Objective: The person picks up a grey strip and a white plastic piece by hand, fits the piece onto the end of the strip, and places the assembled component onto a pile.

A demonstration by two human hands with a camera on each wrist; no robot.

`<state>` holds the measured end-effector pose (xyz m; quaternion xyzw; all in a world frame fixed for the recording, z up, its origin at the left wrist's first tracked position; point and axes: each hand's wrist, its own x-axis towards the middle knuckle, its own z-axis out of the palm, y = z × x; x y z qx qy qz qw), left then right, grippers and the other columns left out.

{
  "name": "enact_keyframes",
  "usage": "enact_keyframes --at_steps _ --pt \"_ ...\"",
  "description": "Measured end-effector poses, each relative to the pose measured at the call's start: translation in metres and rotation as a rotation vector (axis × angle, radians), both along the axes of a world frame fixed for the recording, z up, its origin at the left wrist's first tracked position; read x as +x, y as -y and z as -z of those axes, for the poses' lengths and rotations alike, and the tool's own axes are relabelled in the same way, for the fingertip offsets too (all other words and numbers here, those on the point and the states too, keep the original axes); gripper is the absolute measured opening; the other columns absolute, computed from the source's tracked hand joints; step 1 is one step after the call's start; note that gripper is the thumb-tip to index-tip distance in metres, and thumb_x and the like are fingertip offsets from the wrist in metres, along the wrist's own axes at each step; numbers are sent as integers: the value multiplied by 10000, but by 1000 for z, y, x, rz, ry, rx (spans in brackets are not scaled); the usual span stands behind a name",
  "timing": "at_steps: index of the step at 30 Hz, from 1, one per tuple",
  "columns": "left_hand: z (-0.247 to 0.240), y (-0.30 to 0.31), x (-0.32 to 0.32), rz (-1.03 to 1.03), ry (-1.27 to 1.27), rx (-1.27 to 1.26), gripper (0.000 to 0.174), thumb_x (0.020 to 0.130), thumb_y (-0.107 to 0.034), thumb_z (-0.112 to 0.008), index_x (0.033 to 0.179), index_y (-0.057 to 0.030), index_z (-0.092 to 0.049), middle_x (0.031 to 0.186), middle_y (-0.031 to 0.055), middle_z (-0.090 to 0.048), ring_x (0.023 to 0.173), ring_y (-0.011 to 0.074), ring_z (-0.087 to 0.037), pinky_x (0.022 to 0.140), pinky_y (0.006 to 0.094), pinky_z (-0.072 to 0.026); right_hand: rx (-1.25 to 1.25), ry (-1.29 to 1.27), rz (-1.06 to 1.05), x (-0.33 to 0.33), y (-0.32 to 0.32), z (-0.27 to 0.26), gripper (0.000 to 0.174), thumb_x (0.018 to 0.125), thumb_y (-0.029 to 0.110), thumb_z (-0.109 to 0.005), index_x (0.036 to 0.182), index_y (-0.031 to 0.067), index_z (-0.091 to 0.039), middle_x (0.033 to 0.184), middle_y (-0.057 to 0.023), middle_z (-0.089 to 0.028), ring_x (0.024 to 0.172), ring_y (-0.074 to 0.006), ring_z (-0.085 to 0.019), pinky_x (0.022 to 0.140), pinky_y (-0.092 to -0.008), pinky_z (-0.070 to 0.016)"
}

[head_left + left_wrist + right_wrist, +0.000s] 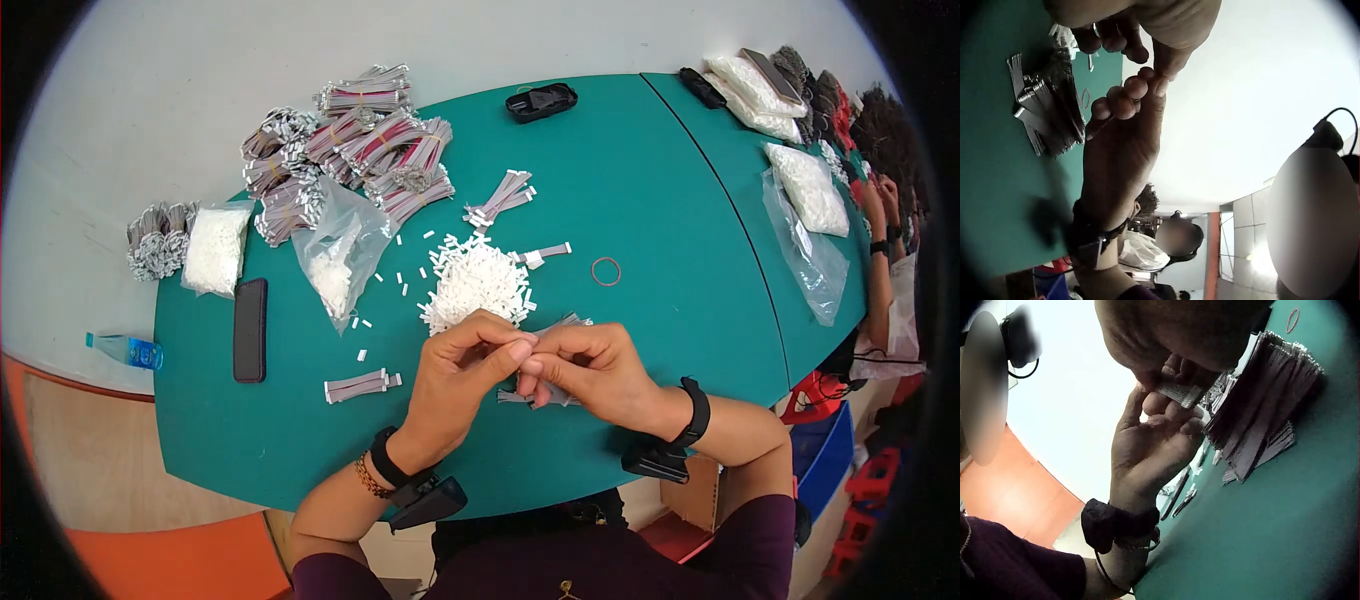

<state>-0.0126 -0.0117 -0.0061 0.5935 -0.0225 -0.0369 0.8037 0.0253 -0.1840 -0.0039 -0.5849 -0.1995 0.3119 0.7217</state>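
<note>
My left hand (455,375) and right hand (605,375) meet at the fingertips, thumbs against forefingers, just in front of a heap of small white plastic connector housings (478,285). Between them they pinch a short flat ribbon cable (1175,394), its pale striped end showing in the right wrist view. The fingers mostly cover it in the head view. Beneath the hands lies a pile of grey ribbon cables (1266,406), fanned out on the green table. A few finished-looking cables (362,386) lie left of my left hand.
Bundled ribbon cables (380,150) are stacked at the back left. Near them are an open plastic bag (340,250), a full bag of white pieces (217,248) and a dark phone (250,330). A red rubber band (606,271) lies right of the heap. Another person's arms (878,260) are at the far right.
</note>
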Motion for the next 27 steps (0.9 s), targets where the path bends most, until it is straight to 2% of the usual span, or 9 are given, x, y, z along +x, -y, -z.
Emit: enact_keyframes --at_steps 4,10,19,22,25,27 --pt "-3 0 -1 41 -111 -100 135 875 -89 -583 929 23 -635 860 58 -614 790 106 -565 729 258 -463 12 2 32 0 0 2 165 909 148 -551 863 18 -642 732 -14 -632 624 -38 -553 552 -185 -463" --pt "-6 -2 3 26 34 100 110 846 -85 -618 892 11 -643 877 75 -601 819 129 -560 748 258 -446 21 26 20 2 1 3 174 914 146 -541 853 15 -639 731 -17 -632 621 -38 -553 550 -187 -464" --pt "0 -8 3 -42 225 397 44 838 -12 -596 853 18 -625 836 74 -604 793 127 -563 734 253 -446 -28 22 22 -1 -2 3 172 914 146 -541 852 10 -627 692 -10 -605 591 -41 -526 525 -192 -447" --pt "1 -6 5 -28 175 301 69 826 -79 -631 859 -29 -665 799 18 -622 691 70 -494 597 212 -355 -37 34 29 -1 0 -2 168 911 145 -547 850 11 -628 685 -7 -601 585 -38 -519 518 -187 -436" --pt "-8 -14 12 -68 194 386 88 826 -97 -628 878 -39 -669 796 25 -620 656 70 -476 590 215 -357 -29 14 66 1 1 -3 167 907 144 -555 844 11 -631 683 -4 -602 583 -32 -516 513 -180 -427" --pt "-9 -30 20 -132 185 572 127 843 -111 -616 913 -15 -660 795 25 -607 721 79 -511 660 223 -398 -23 9 80 3 2 -2 167 904 145 -560 839 10 -633 682 -2 -603 583 -28 -515 511 -177 -424"
